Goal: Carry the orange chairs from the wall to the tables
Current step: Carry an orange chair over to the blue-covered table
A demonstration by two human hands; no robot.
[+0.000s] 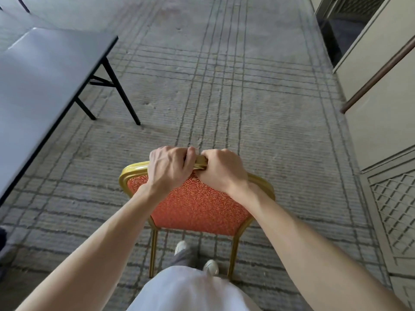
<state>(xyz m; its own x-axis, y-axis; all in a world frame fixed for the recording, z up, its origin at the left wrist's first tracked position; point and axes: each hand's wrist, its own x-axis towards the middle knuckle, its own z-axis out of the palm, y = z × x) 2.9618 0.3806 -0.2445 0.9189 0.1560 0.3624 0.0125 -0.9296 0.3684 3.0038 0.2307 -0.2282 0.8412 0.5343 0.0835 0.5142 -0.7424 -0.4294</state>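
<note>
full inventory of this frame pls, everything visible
chair: 1, orange seat back, gold frame, bottom centre, seen from behind
table: 1, grey top, black folding legs, left
carpet: 1, grey with dark line grid, covers the floor
wall: 1, beige, right edge
handrail: 1, brown, on the wall
lattice panel: 1, beige, low on the wall
shoes: 2, white, on the carpet between the chair legs
left hand: 1, grips the chair's top rail
right hand: 1, grips the top rail beside the left hand

Banquet hall: folding table (40,70), patterned carpet (224,86).
</note>
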